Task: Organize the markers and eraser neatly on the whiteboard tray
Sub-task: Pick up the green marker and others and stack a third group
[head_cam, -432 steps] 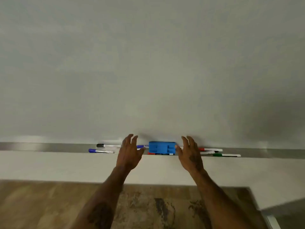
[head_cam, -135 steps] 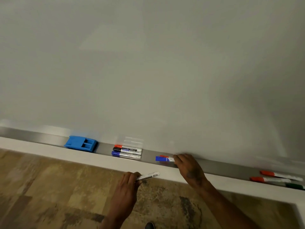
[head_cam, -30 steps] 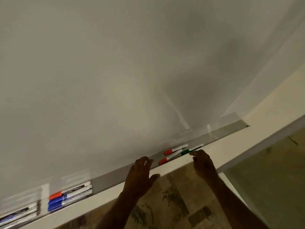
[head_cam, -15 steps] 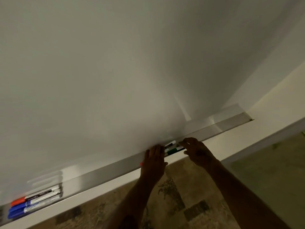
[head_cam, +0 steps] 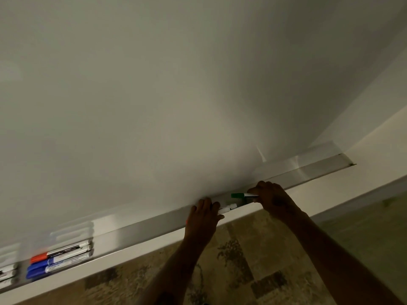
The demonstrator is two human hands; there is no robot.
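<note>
Three markers (head_cam: 59, 258) — labels unreadable

We see the metal whiteboard tray (head_cam: 141, 227) carrying three grouped markers (head_cam: 59, 258), one red-capped and two blue-capped, with more markers (head_cam: 7, 274) just left of them.

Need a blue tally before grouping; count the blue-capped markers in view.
2. Both blue-capped markers lie side by side at the left of the tray, just below a red-capped marker. The markers at the left edge and under the left hand are partly hidden; more are possible.
</note>
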